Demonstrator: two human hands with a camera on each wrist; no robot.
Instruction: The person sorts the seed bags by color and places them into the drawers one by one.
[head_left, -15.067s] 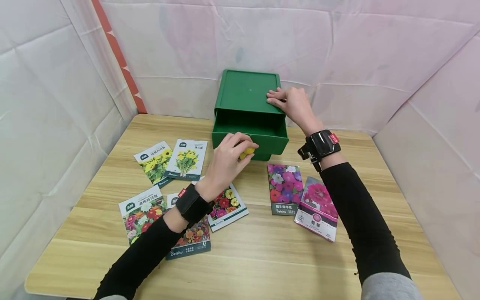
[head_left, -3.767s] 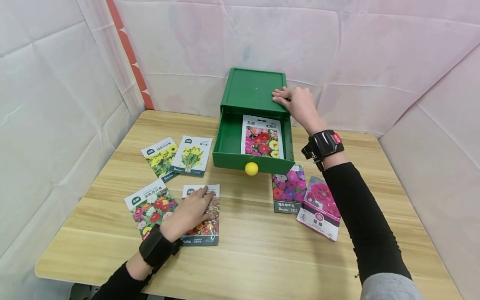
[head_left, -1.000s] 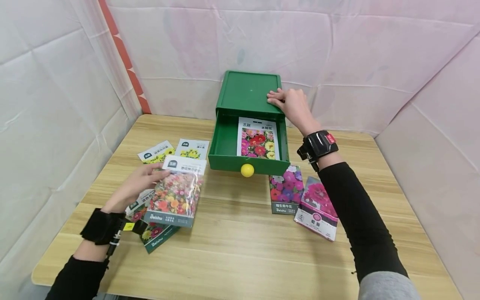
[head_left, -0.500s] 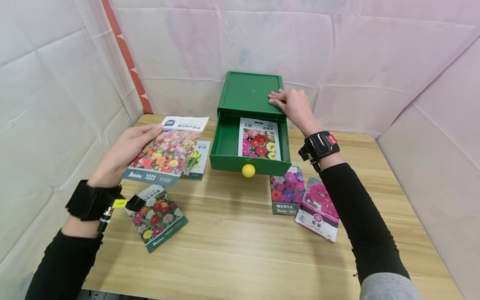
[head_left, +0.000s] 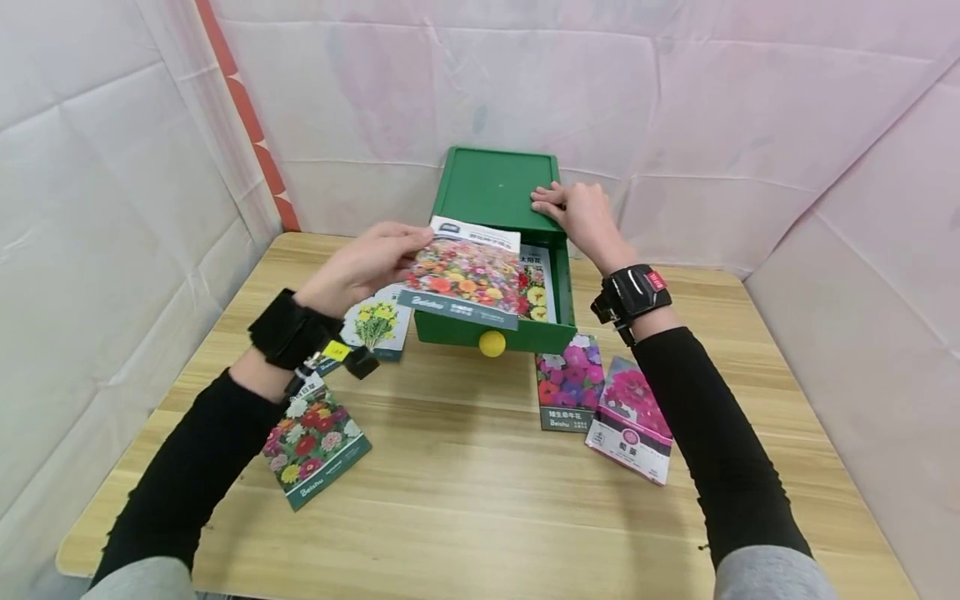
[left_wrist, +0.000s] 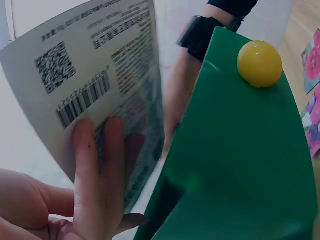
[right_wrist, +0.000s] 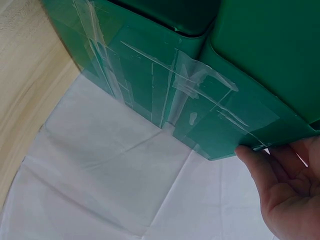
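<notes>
Two hands engaged: left hand pinches seed packet above open drawer at frame centre; right hand, fingers flat, steadies green cabinet.

**Glossy Paper Over Smooth Green Plastic**

A glossy printed paper seed packet, pinched in the left hand, hangs above a smooth, matt green plastic drawer box. A shiny yellow plastic knob sits below the grip. Clear glossy tape crosses the box beside the right hand, above pale grained wood table.
</notes>
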